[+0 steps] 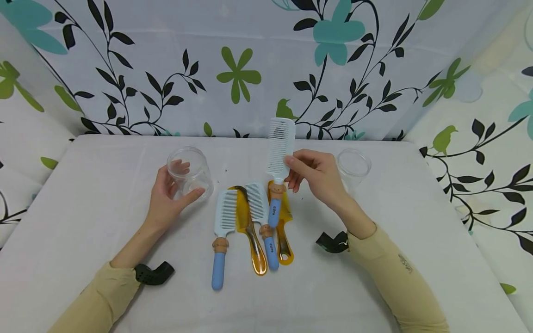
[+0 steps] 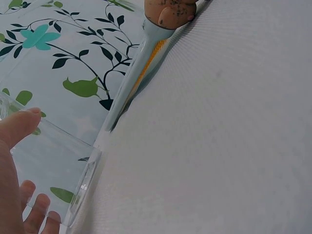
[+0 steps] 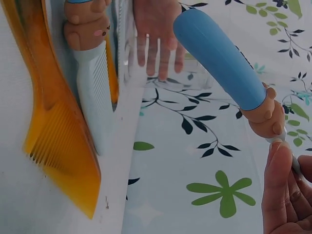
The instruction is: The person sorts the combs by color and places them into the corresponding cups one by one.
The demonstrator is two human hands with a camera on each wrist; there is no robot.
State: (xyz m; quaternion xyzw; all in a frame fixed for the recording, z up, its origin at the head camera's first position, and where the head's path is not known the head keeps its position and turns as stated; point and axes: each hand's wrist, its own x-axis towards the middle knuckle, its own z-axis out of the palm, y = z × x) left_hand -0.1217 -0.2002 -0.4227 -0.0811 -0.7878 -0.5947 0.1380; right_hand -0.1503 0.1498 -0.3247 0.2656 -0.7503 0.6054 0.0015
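My left hand grips a clear plastic jar with fingers and thumb around its sides; in the left wrist view the jar looks see-through, with nothing visible inside. Between right thumb and fingers, my right hand pinches a pale blue comb, teeth end up. Its blue handle and brown bear-shaped collar show in the right wrist view. Below it on the table lie two similar blue-handled combs, one at left and one in the middle, beside two amber combs.
A clear round lid or container is on the table beyond my right forearm. The white tabletop ends at a patterned curtain behind it. Black curved pieces stick out from both cuffs.
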